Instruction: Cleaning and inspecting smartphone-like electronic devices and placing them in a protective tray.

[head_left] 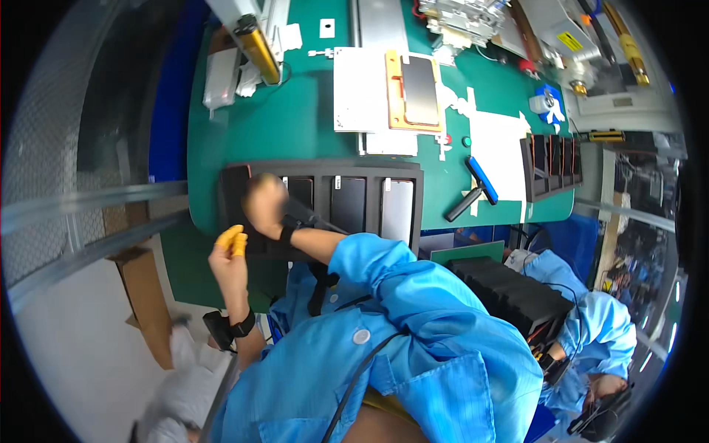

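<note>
My left hand (230, 260) is raised at the near left corner of a black foam tray (317, 170), yellow covers on its fingertips. Those fingertips are drawn together in a pinch; whatever may be between them is too small to make out. Over the tray's left end, my right hand (266, 205) is smeared by motion, so its fingers cannot be read. In the tray's slots lie flat dark phone-like panels, among them a middle panel (348, 204) and a right panel (396, 210), each with a small white label.
An orange fixture (396, 88) with a dark panel stands on a white plate at the back. Right of the tray lies a blue-headed roller (481, 179). A second black tray (552, 166) sits at the right edge. A co-worker in blue (598, 325) is at lower right.
</note>
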### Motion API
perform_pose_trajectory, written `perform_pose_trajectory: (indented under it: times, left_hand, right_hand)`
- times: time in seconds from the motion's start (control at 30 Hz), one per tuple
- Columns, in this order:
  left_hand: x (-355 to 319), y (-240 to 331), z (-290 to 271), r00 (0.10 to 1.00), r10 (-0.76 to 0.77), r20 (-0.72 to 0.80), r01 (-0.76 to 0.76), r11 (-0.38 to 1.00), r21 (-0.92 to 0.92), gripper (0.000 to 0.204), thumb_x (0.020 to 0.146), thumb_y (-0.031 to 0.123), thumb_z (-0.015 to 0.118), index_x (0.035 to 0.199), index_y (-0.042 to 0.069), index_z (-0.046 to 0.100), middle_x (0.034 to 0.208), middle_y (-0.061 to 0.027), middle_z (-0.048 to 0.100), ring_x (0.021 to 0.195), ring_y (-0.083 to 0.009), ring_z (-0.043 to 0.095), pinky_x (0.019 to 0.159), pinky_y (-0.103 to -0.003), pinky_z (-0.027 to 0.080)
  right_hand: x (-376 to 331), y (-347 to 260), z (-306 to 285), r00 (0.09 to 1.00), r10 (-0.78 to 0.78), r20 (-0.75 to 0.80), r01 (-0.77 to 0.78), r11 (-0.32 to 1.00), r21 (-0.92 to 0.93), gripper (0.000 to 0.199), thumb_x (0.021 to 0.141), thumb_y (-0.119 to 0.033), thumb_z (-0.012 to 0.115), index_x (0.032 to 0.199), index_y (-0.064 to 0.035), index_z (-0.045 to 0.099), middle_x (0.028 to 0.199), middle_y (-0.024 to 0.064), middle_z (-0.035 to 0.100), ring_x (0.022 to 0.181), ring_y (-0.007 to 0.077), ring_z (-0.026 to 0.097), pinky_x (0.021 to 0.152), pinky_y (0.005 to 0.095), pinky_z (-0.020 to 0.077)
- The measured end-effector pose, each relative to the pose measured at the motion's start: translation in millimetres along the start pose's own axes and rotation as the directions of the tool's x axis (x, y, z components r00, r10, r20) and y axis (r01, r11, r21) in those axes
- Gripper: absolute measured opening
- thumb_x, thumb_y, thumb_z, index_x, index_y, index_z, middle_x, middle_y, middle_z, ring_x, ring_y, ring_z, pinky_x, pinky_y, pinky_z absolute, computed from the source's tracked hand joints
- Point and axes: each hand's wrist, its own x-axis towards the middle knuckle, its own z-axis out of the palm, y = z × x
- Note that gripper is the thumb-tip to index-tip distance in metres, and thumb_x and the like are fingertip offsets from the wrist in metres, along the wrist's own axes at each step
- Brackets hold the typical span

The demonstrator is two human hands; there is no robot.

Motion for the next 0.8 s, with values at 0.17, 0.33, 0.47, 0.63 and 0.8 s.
perform_pose_trajectory:
  times: [0.17, 0.33, 0.47, 0.63, 0.8]
  left_hand:
    - [20, 81, 32, 0.981, 0.185, 0.060, -0.181, 0.981, -0.064, 0.019, 0.081, 0.005, 0.057, 0.100, 0.003, 0.060, 0.090, -0.0020, 0.061, 0.075, -0.0058, 0.054, 0.059, -0.017, 0.039]
    - [51, 126, 111, 0.945, 0.266, 0.190, -0.238, 0.958, -0.160, 0.016, 0.079, 0.004, 0.061, 0.094, 0.002, 0.062, 0.087, -0.0020, 0.061, 0.075, -0.0058, 0.053, 0.061, -0.018, 0.039]
    - [84, 122, 196, 0.849, 0.443, 0.286, -0.442, 0.894, -0.074, 0.013, 0.077, 0.005, 0.062, 0.087, -0.002, 0.062, 0.073, -0.0072, 0.062, 0.068, -0.0121, 0.057, 0.063, -0.025, 0.045]
    - [95, 112, 301, 0.751, 0.599, 0.278, -0.660, 0.692, 0.293, 0.036, 0.073, 0.032, 0.066, 0.086, -0.001, 0.059, 0.076, -0.0196, 0.058, 0.069, -0.0317, 0.057, 0.061, -0.039, 0.044]
    - [81, 119, 340, 0.779, 0.575, 0.252, -0.604, 0.577, 0.550, 0.036, 0.064, 0.037, 0.072, 0.073, 0.004, 0.058, 0.077, -0.0113, 0.055, 0.077, -0.0257, 0.054, 0.064, -0.039, 0.042]
  right_hand:
    - [-10, -4, -8, 0.994, 0.113, -0.008, -0.108, 0.964, 0.242, 0.014, 0.071, -0.010, 0.056, 0.079, -0.0028, 0.048, 0.075, 0.0166, 0.054, 0.076, 0.0323, 0.051, 0.066, 0.0410, 0.0404]
    - [-16, 60, -100, 0.995, 0.083, 0.055, -0.098, 0.749, 0.656, 0.018, 0.081, -0.012, 0.053, 0.089, 0.0012, 0.044, 0.082, 0.0239, 0.054, 0.079, 0.0414, 0.054, 0.065, 0.0450, 0.0435]
    - [-27, 140, -183, 0.951, 0.150, -0.272, 0.013, 0.856, 0.517, 0.026, 0.083, -0.009, 0.052, 0.107, -0.0019, 0.044, 0.089, 0.0193, 0.056, 0.082, 0.0376, 0.055, 0.069, 0.0405, 0.0451]
    - [-12, 213, -255, 0.797, 0.444, -0.411, -0.154, 0.806, 0.572, 0.029, 0.085, -0.006, 0.049, 0.112, -0.0027, 0.039, 0.084, 0.0185, 0.057, 0.075, 0.0307, 0.057, 0.064, 0.0334, 0.0442]
    - [21, 254, -272, 0.753, 0.481, -0.450, -0.168, 0.801, 0.575, 0.021, 0.084, -0.006, 0.049, 0.103, -0.0015, 0.042, 0.086, 0.0222, 0.058, 0.082, 0.0381, 0.057, 0.067, 0.0400, 0.0443]
